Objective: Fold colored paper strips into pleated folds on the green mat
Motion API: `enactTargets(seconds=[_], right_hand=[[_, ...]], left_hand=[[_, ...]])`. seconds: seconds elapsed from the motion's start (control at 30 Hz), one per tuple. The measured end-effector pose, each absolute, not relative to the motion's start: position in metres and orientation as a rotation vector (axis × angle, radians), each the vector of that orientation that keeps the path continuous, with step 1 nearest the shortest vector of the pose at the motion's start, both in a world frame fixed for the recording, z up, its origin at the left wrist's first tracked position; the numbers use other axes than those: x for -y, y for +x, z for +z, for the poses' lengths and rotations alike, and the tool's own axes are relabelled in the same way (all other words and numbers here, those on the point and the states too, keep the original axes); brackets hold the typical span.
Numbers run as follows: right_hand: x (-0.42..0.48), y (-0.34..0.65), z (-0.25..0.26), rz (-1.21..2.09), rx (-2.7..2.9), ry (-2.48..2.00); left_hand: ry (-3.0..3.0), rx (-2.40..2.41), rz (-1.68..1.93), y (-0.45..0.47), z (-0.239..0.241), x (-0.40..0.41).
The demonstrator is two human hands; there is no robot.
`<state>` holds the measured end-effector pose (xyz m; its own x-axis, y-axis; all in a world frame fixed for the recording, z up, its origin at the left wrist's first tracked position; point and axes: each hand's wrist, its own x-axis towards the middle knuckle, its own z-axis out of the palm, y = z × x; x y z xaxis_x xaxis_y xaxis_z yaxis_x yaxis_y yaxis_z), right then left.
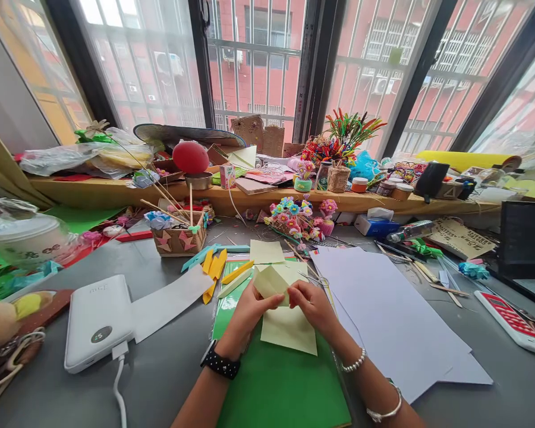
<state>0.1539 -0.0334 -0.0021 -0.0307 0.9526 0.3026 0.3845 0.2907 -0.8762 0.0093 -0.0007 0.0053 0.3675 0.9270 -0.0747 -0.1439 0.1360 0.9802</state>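
While both hands meet over the green board at the near middle of the grey table, they hold a small folded paper between them, raised just above a flat pale yellow sheet that lies on the board. The folded paper is the same pale yellow, matte and unprinted, with crisp creases and a flap standing up along its far edge. Its long axis runs roughly left to right across the view. The left end is a blunt corner that points away towards the yellow strips, and it sits slightly farther off than the right end. The left hand is closed in a pinch, thumb on top, gripping the paper's near left edge. The right hand is likewise curled, its thumb and forefinger nipping the right end. White sheets lie just right of the board, and a white power bank lies to its left.
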Motion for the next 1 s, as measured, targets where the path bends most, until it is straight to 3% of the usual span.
enactTargets(seconds=[0.43,0.73,1.0], right_hand=[[0.033,0.178,0.005,1.101,1.665,-1.195],[0.032,0.175,0.007,1.197,1.373,-1.127],[0.03,0.175,0.003,1.081,1.266,-1.117]], left_hand=[[0.979,-0.9,1.073,-0.006,0.014,-0.009],[1.038,-0.929,1.022,-0.005,0.011,-0.008],[1.125,-0.91,0.912,-0.007,0.015,-0.007]])
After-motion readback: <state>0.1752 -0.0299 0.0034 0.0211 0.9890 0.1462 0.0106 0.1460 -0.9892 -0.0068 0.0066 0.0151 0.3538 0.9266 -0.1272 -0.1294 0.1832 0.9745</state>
